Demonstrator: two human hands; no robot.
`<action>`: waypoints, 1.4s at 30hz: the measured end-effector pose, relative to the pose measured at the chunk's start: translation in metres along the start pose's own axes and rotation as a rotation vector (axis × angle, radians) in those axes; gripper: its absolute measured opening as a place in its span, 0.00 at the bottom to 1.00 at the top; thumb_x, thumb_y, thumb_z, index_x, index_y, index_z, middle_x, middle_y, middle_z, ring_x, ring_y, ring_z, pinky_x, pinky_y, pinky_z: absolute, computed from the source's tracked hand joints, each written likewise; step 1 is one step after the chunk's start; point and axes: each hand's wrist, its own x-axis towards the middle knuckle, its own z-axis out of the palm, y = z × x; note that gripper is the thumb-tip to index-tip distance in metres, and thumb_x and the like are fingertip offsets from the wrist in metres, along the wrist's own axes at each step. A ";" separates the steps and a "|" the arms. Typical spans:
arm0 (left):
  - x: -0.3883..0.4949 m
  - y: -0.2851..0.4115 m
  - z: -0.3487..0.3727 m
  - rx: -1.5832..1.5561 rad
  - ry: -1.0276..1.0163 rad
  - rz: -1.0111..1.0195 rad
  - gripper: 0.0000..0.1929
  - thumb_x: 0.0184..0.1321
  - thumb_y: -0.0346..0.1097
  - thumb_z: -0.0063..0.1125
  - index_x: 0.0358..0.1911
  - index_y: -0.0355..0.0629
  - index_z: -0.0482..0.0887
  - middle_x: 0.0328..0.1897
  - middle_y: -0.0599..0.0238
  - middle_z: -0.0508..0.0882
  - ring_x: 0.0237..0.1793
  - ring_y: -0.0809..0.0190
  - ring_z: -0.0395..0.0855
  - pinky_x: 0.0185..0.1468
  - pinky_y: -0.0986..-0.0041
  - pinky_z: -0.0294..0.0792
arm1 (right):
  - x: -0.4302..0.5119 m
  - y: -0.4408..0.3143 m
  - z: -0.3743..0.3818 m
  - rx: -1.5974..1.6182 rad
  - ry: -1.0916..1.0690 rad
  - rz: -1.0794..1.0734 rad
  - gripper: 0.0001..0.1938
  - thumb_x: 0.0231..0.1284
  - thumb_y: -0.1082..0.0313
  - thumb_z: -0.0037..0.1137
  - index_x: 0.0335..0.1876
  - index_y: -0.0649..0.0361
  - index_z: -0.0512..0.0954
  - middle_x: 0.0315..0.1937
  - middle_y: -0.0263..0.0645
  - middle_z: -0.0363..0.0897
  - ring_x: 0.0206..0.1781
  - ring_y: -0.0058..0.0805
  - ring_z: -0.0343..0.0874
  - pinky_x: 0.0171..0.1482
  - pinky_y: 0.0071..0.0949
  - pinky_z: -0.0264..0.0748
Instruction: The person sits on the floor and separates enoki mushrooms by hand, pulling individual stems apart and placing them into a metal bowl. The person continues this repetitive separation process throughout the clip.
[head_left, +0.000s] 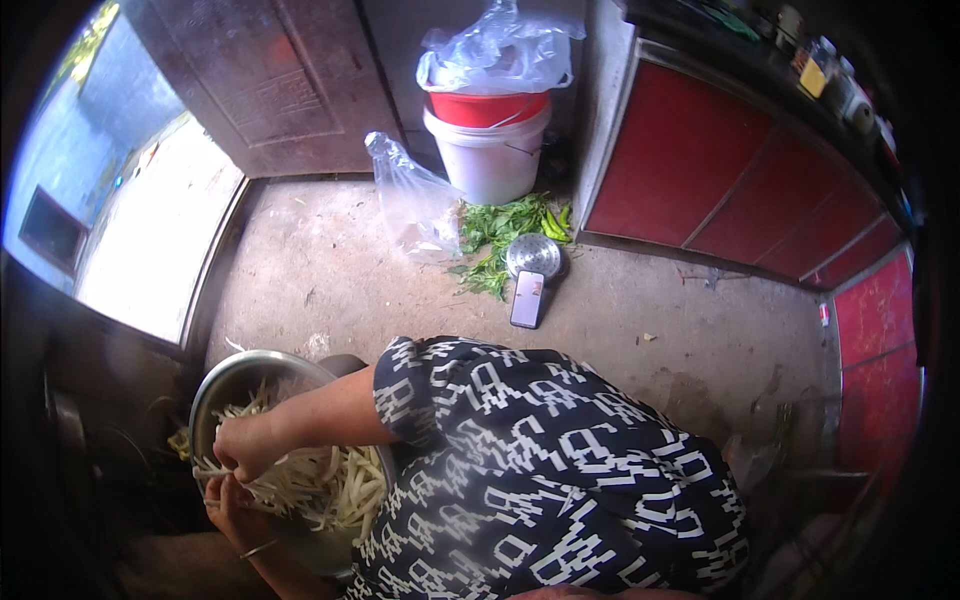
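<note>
A wide metal basin (330, 361) stands at the lower left, with many pale, thin vegetable strips (341, 480) heaped inside. Over its left part, my right hand (247, 446) reaches from the patterned short sleeve, fingers closed around a pale vegetable strip (204, 472) whose end sticks out to the left. Just below, my left hand (231, 506), with a ring and a bracelet, pinches at the same strip. The two hands almost touch, and their fingertips are partly hidden. My right forearm covers some of the heap.
Leafy greens (491, 225) and green peppers (555, 225) lie on the concrete floor. A phone (527, 300) leans on a perforated metal pot (534, 253). Behind are a white bucket (491, 157), a plastic bag (416, 202) and red cabinets (682, 150). A doorway (157, 225) opens at left.
</note>
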 end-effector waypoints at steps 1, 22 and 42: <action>0.001 0.000 0.000 0.014 -0.031 -0.002 0.05 0.53 0.28 0.56 0.32 0.41 0.73 0.24 0.74 0.73 0.19 0.78 0.63 0.22 0.87 0.55 | 0.001 0.003 0.001 0.027 0.011 -0.001 0.08 0.35 0.67 0.57 0.24 0.61 0.80 0.24 0.47 0.79 0.31 0.43 0.79 0.34 0.35 0.74; -0.014 0.007 0.008 -0.030 0.107 0.100 0.04 0.46 0.24 0.45 0.26 0.42 0.70 0.20 0.76 0.67 0.17 0.78 0.59 0.22 0.86 0.53 | 0.000 0.006 -0.005 -0.239 0.234 -0.018 0.09 0.38 0.63 0.57 0.18 0.62 0.77 0.20 0.48 0.77 0.27 0.47 0.78 0.33 0.38 0.75; -0.058 -0.045 -0.178 0.380 -0.113 -0.482 0.31 0.51 0.45 0.59 0.56 0.35 0.68 0.52 0.54 0.75 0.51 0.52 0.73 0.54 0.64 0.66 | -0.197 0.047 -0.053 -0.090 0.821 -0.043 0.24 0.54 0.61 0.58 0.54 0.63 0.66 0.52 0.50 0.65 0.56 0.46 0.66 0.58 0.36 0.63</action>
